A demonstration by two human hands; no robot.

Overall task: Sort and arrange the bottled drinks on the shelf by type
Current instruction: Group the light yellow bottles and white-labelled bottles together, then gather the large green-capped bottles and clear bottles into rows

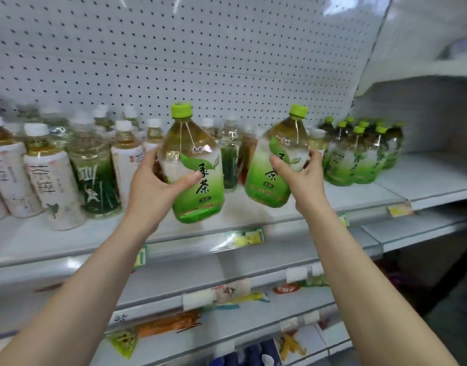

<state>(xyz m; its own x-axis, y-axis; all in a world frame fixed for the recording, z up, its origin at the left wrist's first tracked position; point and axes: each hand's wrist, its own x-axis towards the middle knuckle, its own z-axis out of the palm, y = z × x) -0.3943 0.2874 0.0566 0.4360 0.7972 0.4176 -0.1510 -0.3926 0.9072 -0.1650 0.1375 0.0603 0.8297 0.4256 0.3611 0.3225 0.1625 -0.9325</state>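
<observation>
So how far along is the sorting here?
Done: green-capped bottles stand grouped at the right of the shelf. In hand: the left hand holds the first green tea bottle, the right hand the second green tea bottle. Left: white-capped bottles, white and dark-green labels mixed.

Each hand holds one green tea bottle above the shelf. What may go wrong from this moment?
1. The right hand holds the right bottle tilted, by its body alone; it might slip onto the shelf.
2. The green-capped group at the right stands closely packed; adding a bottle there may topple one.
3. The left hand with the left bottle is close to the standing bottles behind it and might knock them.
</observation>
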